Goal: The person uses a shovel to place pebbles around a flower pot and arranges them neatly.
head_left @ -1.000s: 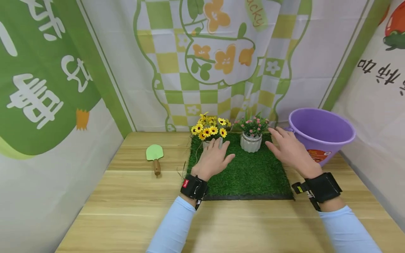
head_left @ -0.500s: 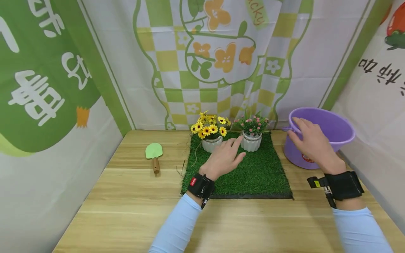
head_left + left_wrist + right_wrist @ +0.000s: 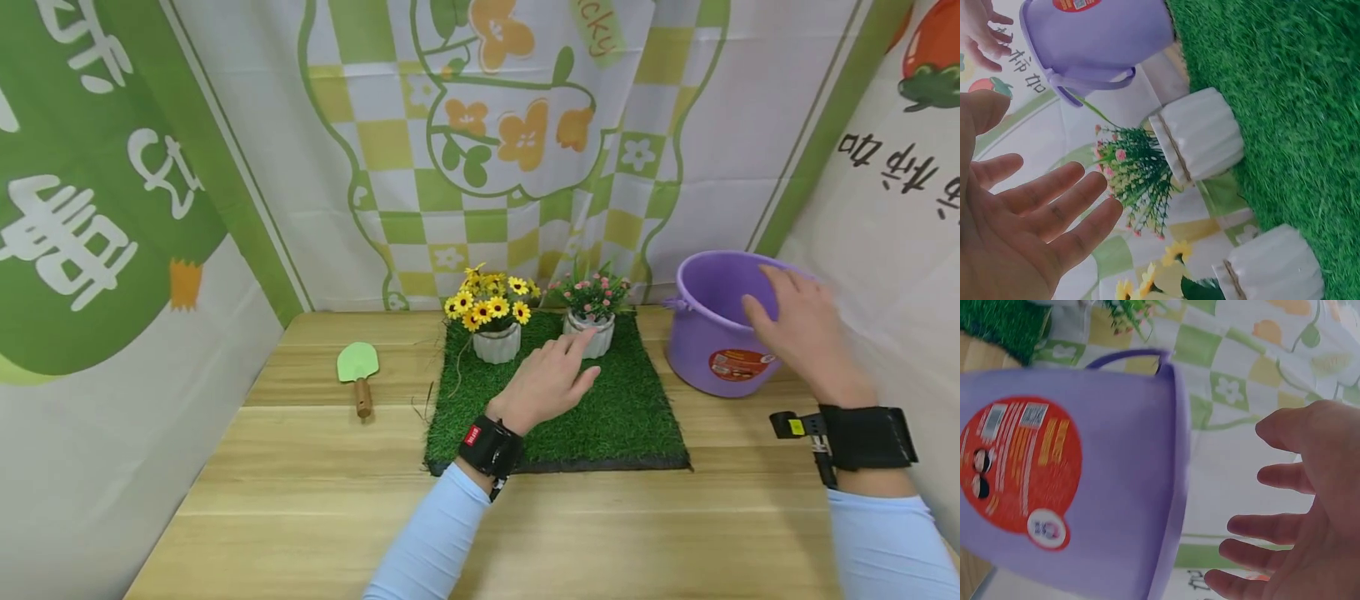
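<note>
My left hand (image 3: pixel 546 379) hovers over the green turf mat (image 3: pixel 600 425), its fingers spread and nothing in them. Near its fingertips stands a white ribbed pot (image 3: pixel 1200 134) of small pink flowers (image 3: pixel 595 293). To its left on the mat is another white pot (image 3: pixel 497 344), planted with yellow flowers (image 3: pixel 491 302). My right hand (image 3: pixel 813 337) is raised by the right side of the purple bucket (image 3: pixel 693 346), covering part of its rim in the head view. In the right wrist view a gap separates its loosely spread fingers (image 3: pixel 1266 528) from the bucket.
A small trowel (image 3: pixel 358 362) with a light green blade and wooden handle lies left of the mat on the wooden table (image 3: pixel 300 492). Printed cloth (image 3: pixel 517 167) hangs behind the table and along both sides. The bucket carries a red label (image 3: pixel 1022 462).
My right hand has moved right, from beside the pink-flower pot across the bucket to its right side. My left hand has shifted right, from the yellow flowers towards the pink ones.
</note>
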A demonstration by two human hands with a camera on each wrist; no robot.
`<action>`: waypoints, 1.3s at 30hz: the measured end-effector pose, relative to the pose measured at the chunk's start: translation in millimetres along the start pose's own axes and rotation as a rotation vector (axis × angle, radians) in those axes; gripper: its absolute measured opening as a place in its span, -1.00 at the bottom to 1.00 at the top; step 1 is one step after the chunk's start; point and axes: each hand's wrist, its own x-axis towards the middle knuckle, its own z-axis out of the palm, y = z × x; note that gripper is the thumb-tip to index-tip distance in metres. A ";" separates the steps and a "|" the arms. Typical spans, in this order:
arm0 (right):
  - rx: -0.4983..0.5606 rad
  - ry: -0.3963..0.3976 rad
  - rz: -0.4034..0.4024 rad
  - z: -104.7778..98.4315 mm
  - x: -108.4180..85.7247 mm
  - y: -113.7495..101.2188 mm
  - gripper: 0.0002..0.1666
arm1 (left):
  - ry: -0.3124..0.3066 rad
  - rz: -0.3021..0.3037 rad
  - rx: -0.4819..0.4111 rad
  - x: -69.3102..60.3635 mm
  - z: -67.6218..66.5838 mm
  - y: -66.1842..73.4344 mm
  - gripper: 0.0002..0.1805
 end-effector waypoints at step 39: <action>0.035 -0.024 0.278 -25.7 -5.5 79.7 -0.16 | 0.069 0.181 -0.049 50.5 29.4 44.6 -0.39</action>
